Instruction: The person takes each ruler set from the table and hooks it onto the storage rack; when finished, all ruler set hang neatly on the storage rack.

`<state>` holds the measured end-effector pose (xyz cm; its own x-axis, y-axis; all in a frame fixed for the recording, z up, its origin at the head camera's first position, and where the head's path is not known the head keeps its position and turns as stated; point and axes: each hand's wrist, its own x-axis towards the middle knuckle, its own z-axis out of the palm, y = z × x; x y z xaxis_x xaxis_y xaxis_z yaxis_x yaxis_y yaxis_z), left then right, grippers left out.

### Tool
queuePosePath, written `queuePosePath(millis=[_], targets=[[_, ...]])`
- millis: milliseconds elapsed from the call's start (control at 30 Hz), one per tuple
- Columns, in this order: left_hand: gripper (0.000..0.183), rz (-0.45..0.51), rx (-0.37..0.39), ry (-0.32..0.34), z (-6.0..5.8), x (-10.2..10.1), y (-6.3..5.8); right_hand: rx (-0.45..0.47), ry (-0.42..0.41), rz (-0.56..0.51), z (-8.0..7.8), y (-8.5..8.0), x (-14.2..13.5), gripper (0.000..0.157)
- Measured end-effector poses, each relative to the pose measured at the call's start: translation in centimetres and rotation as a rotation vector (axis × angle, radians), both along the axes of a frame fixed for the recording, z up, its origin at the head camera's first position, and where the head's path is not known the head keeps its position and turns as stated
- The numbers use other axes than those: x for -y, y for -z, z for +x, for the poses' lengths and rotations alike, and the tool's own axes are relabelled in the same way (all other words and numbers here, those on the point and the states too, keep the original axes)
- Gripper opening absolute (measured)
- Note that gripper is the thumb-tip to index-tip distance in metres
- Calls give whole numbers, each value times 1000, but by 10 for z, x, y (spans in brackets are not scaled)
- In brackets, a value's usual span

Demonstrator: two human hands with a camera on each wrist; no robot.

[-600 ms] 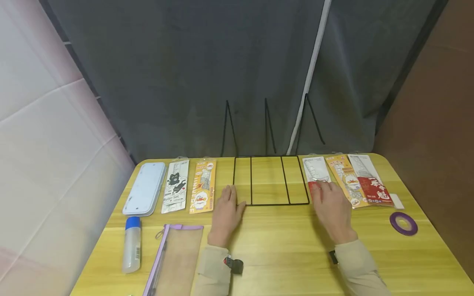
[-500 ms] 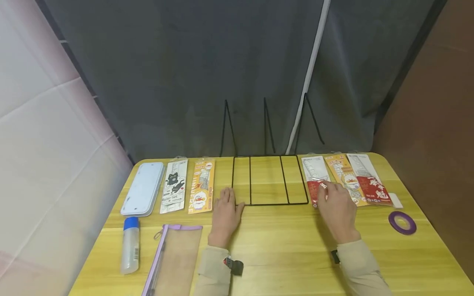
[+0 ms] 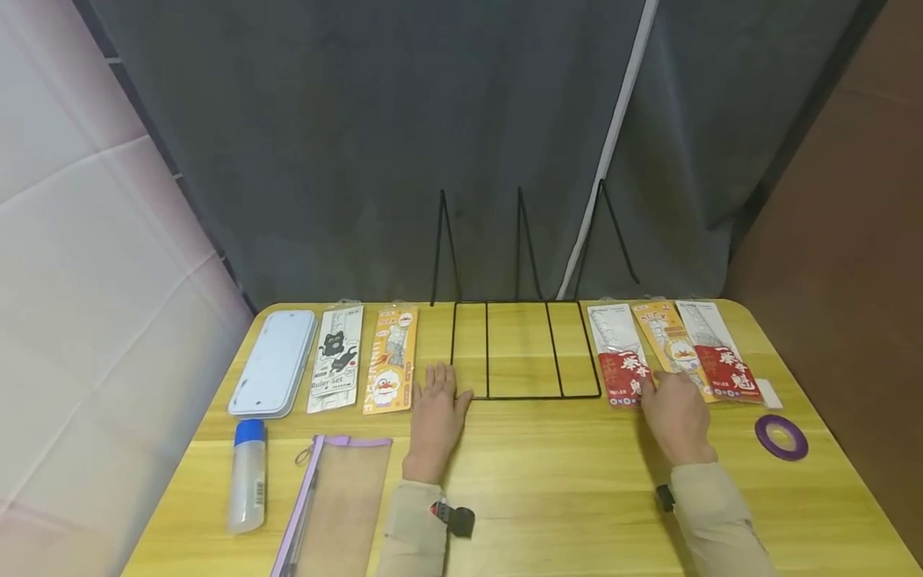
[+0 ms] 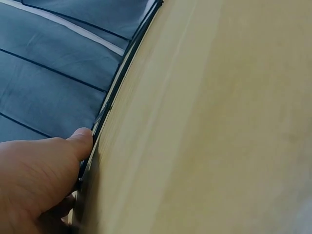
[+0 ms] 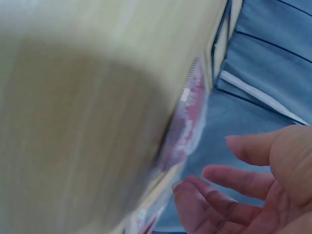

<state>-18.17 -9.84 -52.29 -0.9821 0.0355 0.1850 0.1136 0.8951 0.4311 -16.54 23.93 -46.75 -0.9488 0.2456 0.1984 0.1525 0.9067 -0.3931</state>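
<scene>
My left hand (image 3: 438, 418) rests with its fingers extended at the near left corner of a black wire rack (image 3: 524, 398). In the left wrist view the thumb (image 4: 83, 139) lies right at the rack's wire. To the rack's right lies a red-and-white ruler set (image 3: 622, 377) in a clear packet. My right hand (image 3: 676, 417) is just beside its lower right corner, over the lower end of an orange duck ruler set (image 3: 667, 335). The right wrist view shows a gap between that hand's thumb (image 5: 248, 148) and loosely bent fingers, with nothing in it.
Another red-and-white ruler set (image 3: 728, 370), a white block (image 3: 769, 394) and a purple tape roll (image 3: 781, 437) lie right. On the left are a pale blue case (image 3: 274, 362), cat (image 3: 336, 361) and duck (image 3: 390, 365) ruler sets, a blue-capped bottle (image 3: 248, 481) and a mesh zip pouch (image 3: 344, 505).
My right hand has moved right and towards me, off the red-and-white ruler set beside the rack, whose red part now shows fully. My left hand stays at the rack's corner.
</scene>
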Motion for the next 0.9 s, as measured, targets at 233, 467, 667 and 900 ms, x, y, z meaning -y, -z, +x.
queuePosePath(millis=[233, 467, 667, 900], targets=[[61, -2, 19, 4, 2, 3, -2, 27, -39, -24, -9, 9, -1, 28], [57, 34, 44, 14, 1, 2, -5, 56, -32, -34, -18, 11, -7, 37], [56, 64, 36, 18, 2, 0, -3, 218, -20, -122, -23, 9, -12, 44], [56, 68, 38, 16, 3, 4, -5, 262, 25, -219, -29, 12, -13, 45]])
